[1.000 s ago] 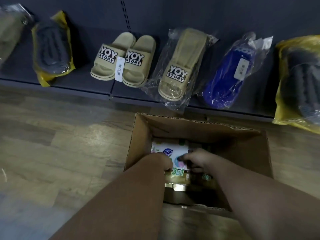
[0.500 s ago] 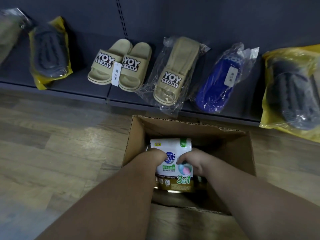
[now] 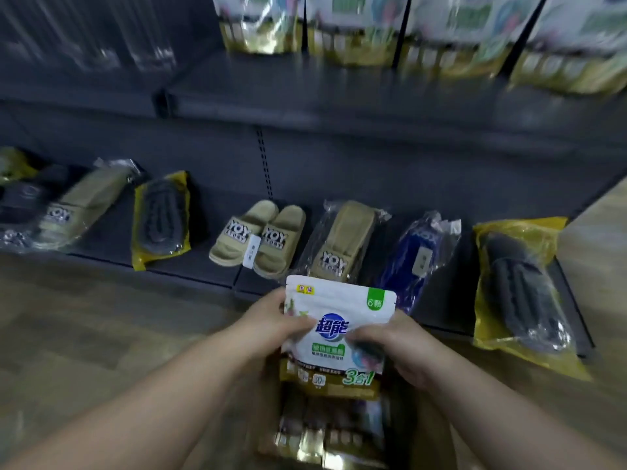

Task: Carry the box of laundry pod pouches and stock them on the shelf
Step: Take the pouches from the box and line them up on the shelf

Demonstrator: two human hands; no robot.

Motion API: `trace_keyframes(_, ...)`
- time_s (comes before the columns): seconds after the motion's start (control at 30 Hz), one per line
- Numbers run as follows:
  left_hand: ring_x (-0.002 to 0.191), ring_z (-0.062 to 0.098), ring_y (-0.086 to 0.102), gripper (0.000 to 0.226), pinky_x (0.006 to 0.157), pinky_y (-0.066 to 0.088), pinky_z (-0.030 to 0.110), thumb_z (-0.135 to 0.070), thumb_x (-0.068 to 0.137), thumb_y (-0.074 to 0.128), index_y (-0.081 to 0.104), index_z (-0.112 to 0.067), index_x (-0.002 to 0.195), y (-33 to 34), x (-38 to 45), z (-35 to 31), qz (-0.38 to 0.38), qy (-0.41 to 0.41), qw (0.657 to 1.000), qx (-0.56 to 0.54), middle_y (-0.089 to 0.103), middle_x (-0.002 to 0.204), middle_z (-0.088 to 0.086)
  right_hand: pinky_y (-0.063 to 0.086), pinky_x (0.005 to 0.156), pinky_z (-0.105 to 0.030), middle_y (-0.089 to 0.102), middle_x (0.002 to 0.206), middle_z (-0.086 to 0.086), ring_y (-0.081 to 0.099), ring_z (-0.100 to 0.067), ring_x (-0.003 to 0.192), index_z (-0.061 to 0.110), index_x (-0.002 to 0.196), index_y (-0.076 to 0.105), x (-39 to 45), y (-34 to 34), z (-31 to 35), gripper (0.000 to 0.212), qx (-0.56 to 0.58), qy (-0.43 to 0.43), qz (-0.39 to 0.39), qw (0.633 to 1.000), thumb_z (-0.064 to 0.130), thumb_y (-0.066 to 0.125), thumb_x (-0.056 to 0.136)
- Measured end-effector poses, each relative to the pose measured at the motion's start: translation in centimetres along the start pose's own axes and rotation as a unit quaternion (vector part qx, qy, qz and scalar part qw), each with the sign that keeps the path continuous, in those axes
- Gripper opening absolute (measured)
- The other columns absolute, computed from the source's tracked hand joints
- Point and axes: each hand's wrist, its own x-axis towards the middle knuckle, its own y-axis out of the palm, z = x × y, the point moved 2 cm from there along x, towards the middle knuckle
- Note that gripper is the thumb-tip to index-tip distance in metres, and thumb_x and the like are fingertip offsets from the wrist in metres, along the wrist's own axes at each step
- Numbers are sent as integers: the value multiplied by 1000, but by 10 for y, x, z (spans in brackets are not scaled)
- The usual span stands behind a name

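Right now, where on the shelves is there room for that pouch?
The upper shelf is bare in front of the standing pouches. The lower shelf is crowded with slippers, with only a small gap left of the pair. Both hands hold the pouch.

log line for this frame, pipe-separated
phase: lift | left hand: grips pouch | right hand: grips pouch | pouch: upright, below stocked shelf | stocked pouches: on shelf

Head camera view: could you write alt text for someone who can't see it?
Both hands, left hand and right hand, hold up a white laundry pod pouch. Matching pouches line the upper shelf; bagged slippers lie on the bottom shelf.
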Motion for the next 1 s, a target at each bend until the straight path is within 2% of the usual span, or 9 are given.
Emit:
trace_keyframes(0.13,98,19,74,29,79,59,32,-12,89,71,64,-21,116,-43,-27,-80,4,146,987,-63,76,108,4,55,94,-60,79,104,-9,75,-32,98,14,110,74,-21,11,95,35,-8,-126,-13,992,-2,74,79)
trace_keyframes(0.27,107,33,69,32,94,54,50,-2,92,62,59,-11,122,-89,-35,-167,-23,290,943,-162,73,115,14,57,94,-52,79,107,-4,75,-26,101,16,112,72,-41,19,198,33,-14,-293,-16,956,1,75,83)
trace_keyframes(0.43,104,27,71,26,86,58,40,0,94,58,58,-8,119,-144,-29,-266,-77,431,885,-160,73,113,11,54,100,-49,78,107,6,72,-16,105,24,104,74,-26,32,293,15,-103,-433,-99,890,26,72,89)
trace_keyframes(0.53,99,25,73,24,81,60,40,-5,95,61,58,-11,117,-164,-16,-303,-114,447,872,-163,74,110,8,56,96,-45,76,105,8,70,-15,102,29,100,71,-5,40,336,9,-121,-464,-138,867,32,69,91)
trace_keyframes(0.67,86,11,72,27,59,58,24,-20,94,64,55,-16,119,-181,9,-312,-222,411,878,-109,71,107,-2,55,90,-35,73,100,13,67,-8,97,34,95,68,32,51,367,10,-134,-474,-140,859,25,67,95)
trace_keyframes(0.73,92,17,68,31,67,55,27,-23,92,67,54,-15,119,-187,34,-289,-253,356,897,-66,69,113,3,53,93,-33,72,104,14,66,-8,101,37,94,68,57,54,359,19,-169,-453,-130,866,17,66,94)
trace_keyframes(0.83,98,19,65,31,86,50,30,-21,89,71,56,-17,116,-188,70,-255,-274,305,912,-7,69,114,7,49,97,-31,69,121,7,62,-16,114,28,122,67,85,54,346,37,-216,-427,-143,866,11,64,90)
trace_keyframes(0.9,103,18,64,40,95,49,33,-23,87,72,55,-17,122,-187,81,-250,-289,299,909,17,68,112,1,47,95,-29,68,123,8,61,-14,113,27,129,64,91,53,347,43,-223,-425,-145,865,11,63,90)
trace_keyframes(1.0,94,9,63,39,84,50,26,-22,87,71,52,-19,121,-186,85,-251,-302,306,903,18,65,100,-7,50,95,-30,68,119,12,62,-10,109,31,127,64,93,51,348,42,-211,-418,-126,875,13,65,90)
